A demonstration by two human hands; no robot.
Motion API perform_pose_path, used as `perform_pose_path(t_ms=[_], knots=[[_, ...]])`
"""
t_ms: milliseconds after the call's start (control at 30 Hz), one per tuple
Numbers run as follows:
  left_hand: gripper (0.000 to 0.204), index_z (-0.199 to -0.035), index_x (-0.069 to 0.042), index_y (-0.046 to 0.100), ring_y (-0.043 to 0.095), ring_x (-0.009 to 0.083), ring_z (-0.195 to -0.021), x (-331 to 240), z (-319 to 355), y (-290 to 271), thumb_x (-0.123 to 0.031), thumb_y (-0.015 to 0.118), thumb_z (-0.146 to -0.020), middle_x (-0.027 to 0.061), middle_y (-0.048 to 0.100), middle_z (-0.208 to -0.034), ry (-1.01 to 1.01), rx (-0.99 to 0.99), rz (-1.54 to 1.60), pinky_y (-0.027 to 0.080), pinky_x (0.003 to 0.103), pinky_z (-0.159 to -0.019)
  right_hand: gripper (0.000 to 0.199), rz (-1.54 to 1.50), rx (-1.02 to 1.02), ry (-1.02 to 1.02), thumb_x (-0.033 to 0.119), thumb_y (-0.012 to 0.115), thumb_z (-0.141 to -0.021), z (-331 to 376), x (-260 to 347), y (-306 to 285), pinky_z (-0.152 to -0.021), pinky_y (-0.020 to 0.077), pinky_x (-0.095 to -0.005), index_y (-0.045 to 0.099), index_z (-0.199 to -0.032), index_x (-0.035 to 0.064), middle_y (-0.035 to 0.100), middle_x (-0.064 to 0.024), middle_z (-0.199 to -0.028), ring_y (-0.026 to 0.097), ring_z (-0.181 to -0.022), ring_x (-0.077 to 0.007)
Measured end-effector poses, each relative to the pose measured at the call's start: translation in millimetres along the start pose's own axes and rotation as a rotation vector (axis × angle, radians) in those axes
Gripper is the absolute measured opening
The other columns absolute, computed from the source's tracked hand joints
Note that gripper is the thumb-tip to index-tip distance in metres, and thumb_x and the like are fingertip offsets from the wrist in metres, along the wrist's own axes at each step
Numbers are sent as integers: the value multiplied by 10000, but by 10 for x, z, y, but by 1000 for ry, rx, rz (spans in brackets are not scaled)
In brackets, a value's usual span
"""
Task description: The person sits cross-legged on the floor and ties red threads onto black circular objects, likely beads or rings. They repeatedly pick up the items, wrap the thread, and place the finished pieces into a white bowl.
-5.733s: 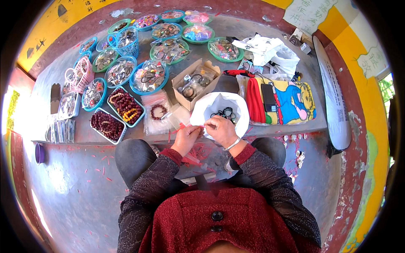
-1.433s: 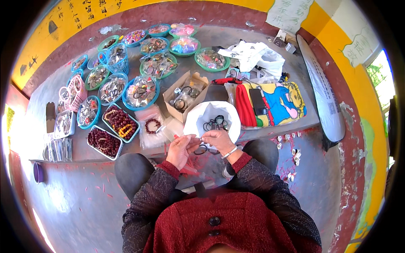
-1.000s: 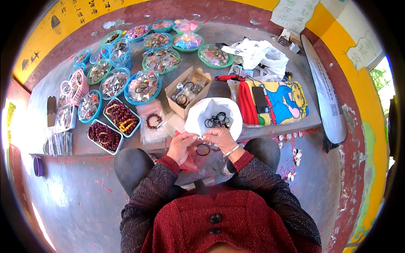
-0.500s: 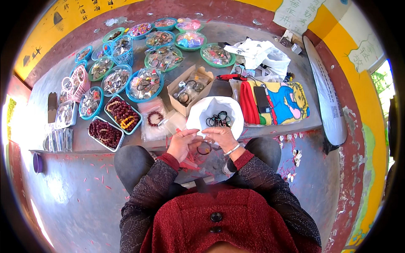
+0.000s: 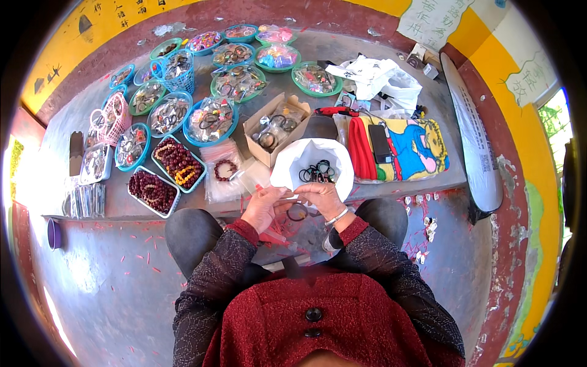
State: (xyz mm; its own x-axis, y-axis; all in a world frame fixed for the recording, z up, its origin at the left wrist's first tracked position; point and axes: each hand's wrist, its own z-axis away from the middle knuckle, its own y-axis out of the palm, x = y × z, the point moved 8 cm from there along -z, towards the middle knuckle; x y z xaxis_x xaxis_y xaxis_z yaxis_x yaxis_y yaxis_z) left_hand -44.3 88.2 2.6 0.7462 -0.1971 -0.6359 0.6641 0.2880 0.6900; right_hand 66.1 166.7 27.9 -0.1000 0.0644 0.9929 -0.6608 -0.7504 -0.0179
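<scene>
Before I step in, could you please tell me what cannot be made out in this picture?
All in the head view:
- What, if anything, the left grip and right grip pinch: too small, covered by the fingers.
- Upper edge of the dark ring: partly hidden by the fingers.
- Exact pieces in the cardboard box: too small, under shiny plastic.
- Inside of the crumpled white bag: its folds hide it.

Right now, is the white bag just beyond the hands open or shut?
Open: the white bag has its mouth spread wide, and dark loops show inside.
</scene>
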Motion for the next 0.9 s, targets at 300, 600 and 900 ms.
perform_pose_path(t_ms=[300, 600, 900], knots=[[163, -958, 53, 580, 615, 172, -838, 53, -15, -94, -71, 523, -869, 125, 620, -933, 12, -69, -96, 521, 234, -699, 294, -10, -8, -74, 8, 487, -839, -13, 17, 10, -683, 463, -212, 562, -1123, 20, 639, -40, -875, 577, -757, -86], [156, -946, 54, 599, 615, 164, -814, -16, -14, -83, -63, 535, -863, 116, 617, -925, 142, -157, -217, 519, 249, -734, 259, -166, -2, 97, 144, 621, -823, -73, -170, -5, -687, 438, -203, 563, -1043, 22, 613, -17, -877, 554, -792, -70], [154, -943, 25, 612, 631, 146, -772, -12, 58, 55, -87, 537, -869, 88, 642, -896, 137, -147, -446, 523, 246, -703, 145, 25, -50, 47, 129, 682, -773, -44, -156, -14, -607, 437, -198, 634, -805, -5, 600, 12, -700, 525, -654, -49]])
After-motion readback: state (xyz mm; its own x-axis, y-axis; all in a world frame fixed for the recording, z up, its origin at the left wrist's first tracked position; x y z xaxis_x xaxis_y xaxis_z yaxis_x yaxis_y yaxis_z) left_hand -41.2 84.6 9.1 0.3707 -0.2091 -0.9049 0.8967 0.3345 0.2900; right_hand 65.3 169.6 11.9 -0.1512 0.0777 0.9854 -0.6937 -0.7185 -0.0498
